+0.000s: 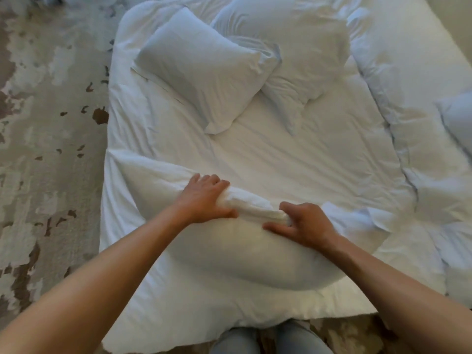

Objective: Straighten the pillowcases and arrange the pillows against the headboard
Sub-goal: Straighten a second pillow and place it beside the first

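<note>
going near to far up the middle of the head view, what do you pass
knees in jeans → pillow being held → bunched pillowcase edge between the hands → bare sheet → two pillows at the far end

Both forearms are bare, with no sleeves showing. The legs (pixel 270 337) wear light blue jeans. No rings or watch show.
</note>
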A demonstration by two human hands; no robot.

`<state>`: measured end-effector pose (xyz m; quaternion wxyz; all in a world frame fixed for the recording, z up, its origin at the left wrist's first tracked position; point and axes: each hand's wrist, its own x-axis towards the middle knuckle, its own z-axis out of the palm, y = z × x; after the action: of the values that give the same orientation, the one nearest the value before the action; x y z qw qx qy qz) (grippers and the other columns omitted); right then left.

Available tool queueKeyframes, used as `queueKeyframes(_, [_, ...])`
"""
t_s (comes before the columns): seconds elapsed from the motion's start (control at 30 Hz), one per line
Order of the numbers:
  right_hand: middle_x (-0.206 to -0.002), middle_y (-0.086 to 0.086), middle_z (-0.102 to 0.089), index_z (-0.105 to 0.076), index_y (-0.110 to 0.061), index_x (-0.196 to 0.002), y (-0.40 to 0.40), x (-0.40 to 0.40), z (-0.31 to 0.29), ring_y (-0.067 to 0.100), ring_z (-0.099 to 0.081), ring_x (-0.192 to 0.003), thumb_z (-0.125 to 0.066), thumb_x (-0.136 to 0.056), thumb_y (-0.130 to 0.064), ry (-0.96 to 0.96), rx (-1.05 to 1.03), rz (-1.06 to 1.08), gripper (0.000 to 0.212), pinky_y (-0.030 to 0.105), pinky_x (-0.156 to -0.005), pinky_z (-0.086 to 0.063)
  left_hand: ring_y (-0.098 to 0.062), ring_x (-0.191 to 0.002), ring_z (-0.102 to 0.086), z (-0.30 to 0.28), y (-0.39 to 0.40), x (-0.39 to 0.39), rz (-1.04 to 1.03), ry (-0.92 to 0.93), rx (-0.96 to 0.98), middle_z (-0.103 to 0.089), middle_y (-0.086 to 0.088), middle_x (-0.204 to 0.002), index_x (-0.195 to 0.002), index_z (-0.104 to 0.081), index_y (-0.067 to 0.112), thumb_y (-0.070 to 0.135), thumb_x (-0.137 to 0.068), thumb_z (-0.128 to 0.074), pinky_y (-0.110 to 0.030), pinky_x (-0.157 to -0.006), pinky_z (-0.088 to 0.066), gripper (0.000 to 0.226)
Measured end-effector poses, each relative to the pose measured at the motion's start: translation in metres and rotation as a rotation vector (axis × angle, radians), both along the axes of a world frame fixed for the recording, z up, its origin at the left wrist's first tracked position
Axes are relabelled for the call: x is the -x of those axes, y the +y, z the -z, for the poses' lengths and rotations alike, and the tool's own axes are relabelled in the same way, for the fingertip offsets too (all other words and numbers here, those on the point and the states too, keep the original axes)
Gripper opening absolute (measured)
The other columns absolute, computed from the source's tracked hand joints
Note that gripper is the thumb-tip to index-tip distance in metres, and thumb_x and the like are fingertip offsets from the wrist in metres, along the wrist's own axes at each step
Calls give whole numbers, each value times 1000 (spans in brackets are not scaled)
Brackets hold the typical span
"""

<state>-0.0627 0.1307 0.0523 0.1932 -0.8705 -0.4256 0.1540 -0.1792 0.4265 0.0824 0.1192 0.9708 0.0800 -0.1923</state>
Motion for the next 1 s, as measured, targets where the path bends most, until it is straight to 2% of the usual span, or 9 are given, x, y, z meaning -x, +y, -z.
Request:
queueKeyframes(0.1, [-63,-8,-54,-47,-24,-80,-44,-10,-5,19,-57,-63,-59,-82,-83,-26,78,58,60,36,-58,-47,-24,-116,-51,6,-43,0,39,-7,-5,-55,0,-123,-127,-54,25,80,-79,-49,-43,-99,-42,74])
queueKeyframes(0.2, [-77,-6,-50,-47,-22,-79,-70,-11,4,23,-54,-76,-66,-88,-66,49,140,101,48,39,-65,-43,-26,-114,-53,20,-83,-1,64,14,-61,-61,-1,-121,-123,-55,21,59,-93,-54,-43,-95,-43,49])
queueKeyframes(0.37, [-87,-7,-50,-54,-24,-88,-75,-13,12,21,-48,-80,-74,-89,-39,38,9,217,25,34,-70,-36,-30,-94,-58,17,-103,-5,-79,-84,-37,-66,-3,-100,-101,-53,19,30,-99,-52,-40,-76,-42,12])
queueKeyframes(0.43, [-88,-8,-53,-56,-24,-91,-73,-16,9,20,-50,-81,-73,-88,-34,42,-14,230,20,33,-69,-37,-30,-87,-59,10,-101,-2,-133,-93,-24,-63,-3,-93,-96,-53,18,25,-100,-50,-40,-69,-43,9])
queueKeyframes(0.53, [-89,-10,-58,-64,-26,-94,-72,-19,3,17,-57,-81,-73,-89,-32,48,-15,247,12,32,-65,-41,-25,-86,-56,-3,-101,0,-153,-113,-8,-60,1,-90,-95,-54,17,24,-99,-50,-40,-69,-48,9])
queueKeyframes(0.63, [-89,-13,-55,-68,-31,-95,-73,-24,-4,12,-60,-79,-72,-90,-36,94,-11,246,8,28,-62,-40,-22,-82,-54,-18,-103,-4,-175,-159,-4,-59,2,-88,-92,-57,16,22,-99,-50,-37,-66,-46,11])
queueKeyframes(0.83, [-97,-11,-61,-66,-31,-87,-56,-27,-18,13,-62,-81,-69,-93,-41,133,-80,186,11,37,-91,-39,-20,-82,-54,-42,-107,-1,-185,-184,-37,-59,4,-88,-94,-62,18,25,-100,-53,-35,-67,-46,13])
queueKeyframes(0.93, [-85,-11,-63,-56,-31,-89,-53,-28,-30,15,-55,-70,-64,-98,-37,90,-180,189,14,38,-92,-40,-19,-80,-53,-46,-107,4,-213,-197,-74,-57,5,-85,-91,-61,19,26,-100,-53,-35,-67,-47,15])
queueKeyframes(1.0, [-69,-10,-58,-49,-28,-91,-54,-24,-38,24,-50,-66,-58,-102,-37,58,-177,185,16,36,-80,-41,-19,-82,-53,-47,-107,5,-222,-217,-120,-57,5,-84,-88,-60,19,24,-100,-51,-35,-64,-47,16])
